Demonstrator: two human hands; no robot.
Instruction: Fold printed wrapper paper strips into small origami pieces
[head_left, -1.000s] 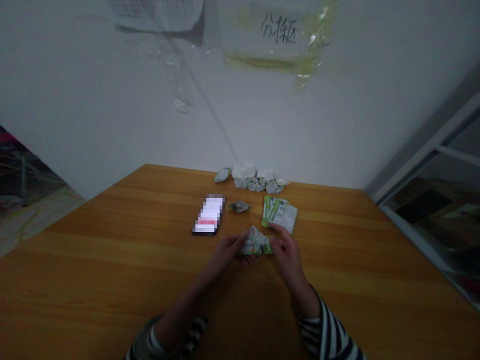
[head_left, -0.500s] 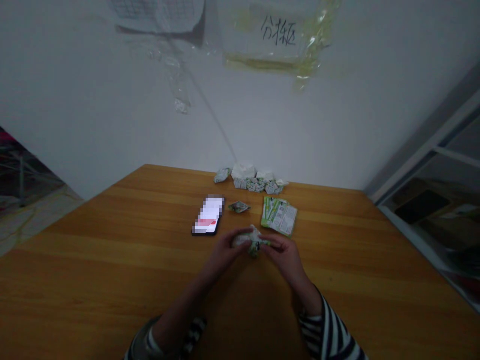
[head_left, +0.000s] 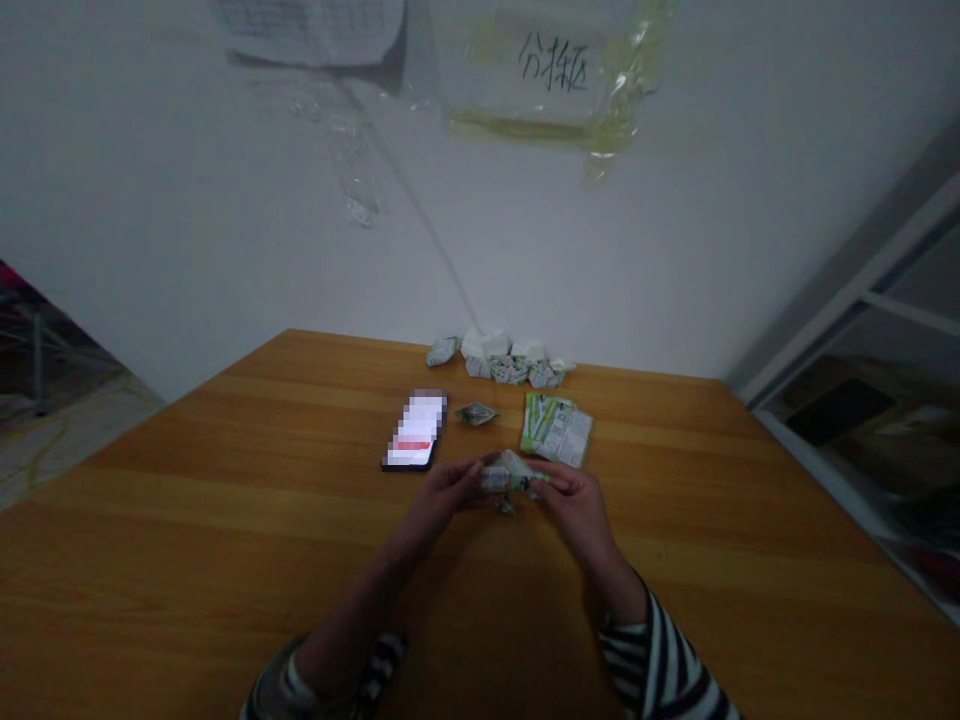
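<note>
A creased green-and-white printed packet (head_left: pixel 508 472) is stretched between my two hands above the wooden table. My left hand (head_left: pixel 448 488) pinches its left end between thumb and fingers. Its right end is gripped by my right hand (head_left: pixel 576 500), with the thumb in front and the fingers behind. Below the packet shows a small crumpled green-and-white bit (head_left: pixel 506 506); I cannot tell whether it belongs to the packet. Just beyond my hands lies a small folded packet (head_left: pixel 477 413). Flat green-and-white packets (head_left: pixel 559 428) overlap behind my right hand.
A phone (head_left: pixel 416 430) with a lit screen lies left of the folded packet. Several crumpled packets (head_left: pixel 510 368) with white tissue-like tops line the back edge near the wall. A handwritten sheet (head_left: pixel 555 60) is taped there. Shelving (head_left: pixel 862 310) stands at the right.
The packet has gone from bunched to more spread out, its printed face showing more. My hands have shifted slightly apart around it, both still gripping.
</note>
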